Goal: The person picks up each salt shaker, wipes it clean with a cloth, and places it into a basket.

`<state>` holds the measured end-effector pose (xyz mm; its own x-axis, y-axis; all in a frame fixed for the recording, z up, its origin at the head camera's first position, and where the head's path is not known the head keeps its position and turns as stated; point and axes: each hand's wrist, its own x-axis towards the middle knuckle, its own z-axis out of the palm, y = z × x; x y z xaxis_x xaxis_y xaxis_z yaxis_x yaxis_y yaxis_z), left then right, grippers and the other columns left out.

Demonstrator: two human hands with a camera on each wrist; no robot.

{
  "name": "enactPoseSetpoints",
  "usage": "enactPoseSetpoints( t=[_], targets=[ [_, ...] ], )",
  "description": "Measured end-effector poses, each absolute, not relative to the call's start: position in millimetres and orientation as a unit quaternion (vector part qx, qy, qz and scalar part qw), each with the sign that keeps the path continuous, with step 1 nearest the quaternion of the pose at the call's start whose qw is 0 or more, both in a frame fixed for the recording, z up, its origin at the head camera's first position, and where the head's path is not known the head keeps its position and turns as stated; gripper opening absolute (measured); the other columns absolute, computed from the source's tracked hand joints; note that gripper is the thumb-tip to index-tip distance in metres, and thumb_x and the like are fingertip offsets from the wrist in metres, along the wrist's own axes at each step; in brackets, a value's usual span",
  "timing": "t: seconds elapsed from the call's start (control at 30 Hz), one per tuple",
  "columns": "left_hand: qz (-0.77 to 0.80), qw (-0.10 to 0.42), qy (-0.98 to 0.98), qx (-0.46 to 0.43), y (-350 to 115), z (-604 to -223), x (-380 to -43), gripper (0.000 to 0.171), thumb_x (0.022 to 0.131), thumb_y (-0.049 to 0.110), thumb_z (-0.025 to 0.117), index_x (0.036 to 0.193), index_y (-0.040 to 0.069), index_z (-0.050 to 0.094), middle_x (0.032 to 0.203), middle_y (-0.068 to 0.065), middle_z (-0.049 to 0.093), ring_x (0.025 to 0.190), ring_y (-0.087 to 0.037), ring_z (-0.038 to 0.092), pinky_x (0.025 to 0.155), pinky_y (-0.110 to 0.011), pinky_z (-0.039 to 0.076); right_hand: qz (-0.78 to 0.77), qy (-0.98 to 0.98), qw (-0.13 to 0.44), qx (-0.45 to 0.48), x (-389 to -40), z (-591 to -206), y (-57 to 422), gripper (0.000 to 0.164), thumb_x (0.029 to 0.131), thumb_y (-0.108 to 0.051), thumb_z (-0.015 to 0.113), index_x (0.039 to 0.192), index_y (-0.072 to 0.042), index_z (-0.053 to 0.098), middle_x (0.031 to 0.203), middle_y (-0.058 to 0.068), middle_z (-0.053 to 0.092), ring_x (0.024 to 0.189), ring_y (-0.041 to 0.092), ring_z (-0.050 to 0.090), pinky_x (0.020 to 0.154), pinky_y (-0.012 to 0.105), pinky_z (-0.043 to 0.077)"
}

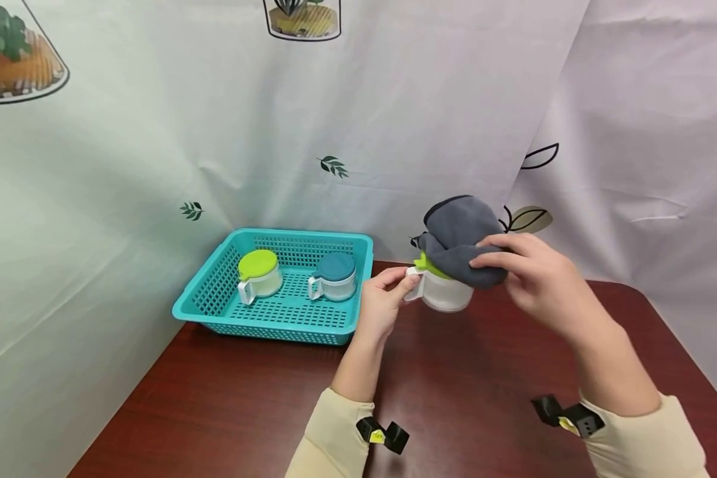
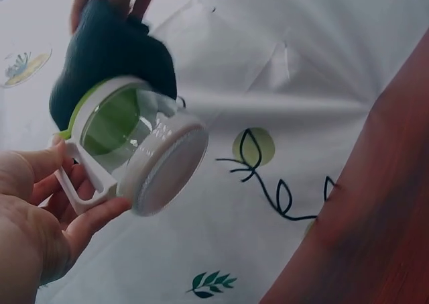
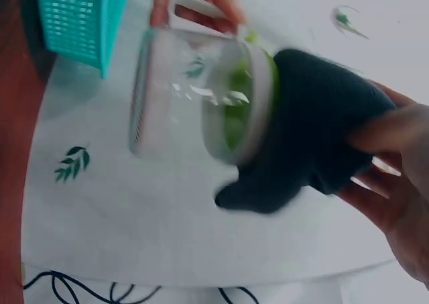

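My left hand [image 1: 386, 297] grips the white handle of a clear seasoning jar [image 1: 447, 294] with a green lid, held up over the table. In the left wrist view the jar [image 2: 167, 156] tilts, its whitish base turned toward the camera. A dark grey cloth [image 1: 463, 242] lies bunched over the lid and covers most of it. My right hand [image 1: 534, 275] holds this cloth against the lid, fingers bent over its folds. From the right wrist, the cloth [image 3: 308, 129] looks blurred beside the green lid [image 3: 238, 109].
A turquoise plastic basket [image 1: 275, 326] stands at the back left of the dark red table [image 1: 251, 405]. Inside it are a green-lidded jar [image 1: 259, 272] and a blue-lidded jar [image 1: 336, 276]. A patterned white curtain [image 1: 394, 119] hangs right behind the table.
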<state>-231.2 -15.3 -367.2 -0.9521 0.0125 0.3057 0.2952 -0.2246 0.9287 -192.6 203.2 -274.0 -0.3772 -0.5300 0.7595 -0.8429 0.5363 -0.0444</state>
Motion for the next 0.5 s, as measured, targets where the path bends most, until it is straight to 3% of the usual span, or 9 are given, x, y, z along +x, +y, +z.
enactPoseSetpoints(
  t=[0.2, 0.5],
  targets=[
    [-0.772, 0.092, -0.618, -0.112, -7, -370, -231, 0.025, 0.082, 0.005, 0.069, 0.104, -0.008, 0.066, 0.101, -0.016, 0.064, 0.085, -0.016, 0.062, 0.075, -0.033, 0.053, 0.186, -0.802, 0.370, 0.430, -198, -277, 187, 0.052, 0.064, 0.025, 0.043, 0.089, -0.014, 0.067, 0.107, 0.007, 0.062, 0.095, 0.025, 0.055, 0.080, 0.028, 0.040],
    [-0.797, 0.109, -0.583, -0.110, -19, -369, -235, 0.024, 0.082, -0.002, 0.067, 0.104, -0.013, 0.064, 0.097, -0.013, 0.065, 0.080, -0.013, 0.061, 0.070, -0.033, 0.054, 0.227, -0.784, 0.326, 0.477, -186, -273, 202, 0.051, 0.066, 0.020, 0.034, 0.088, -0.012, 0.066, 0.105, 0.008, 0.061, 0.097, 0.021, 0.053, 0.090, 0.017, 0.034]
  ],
)
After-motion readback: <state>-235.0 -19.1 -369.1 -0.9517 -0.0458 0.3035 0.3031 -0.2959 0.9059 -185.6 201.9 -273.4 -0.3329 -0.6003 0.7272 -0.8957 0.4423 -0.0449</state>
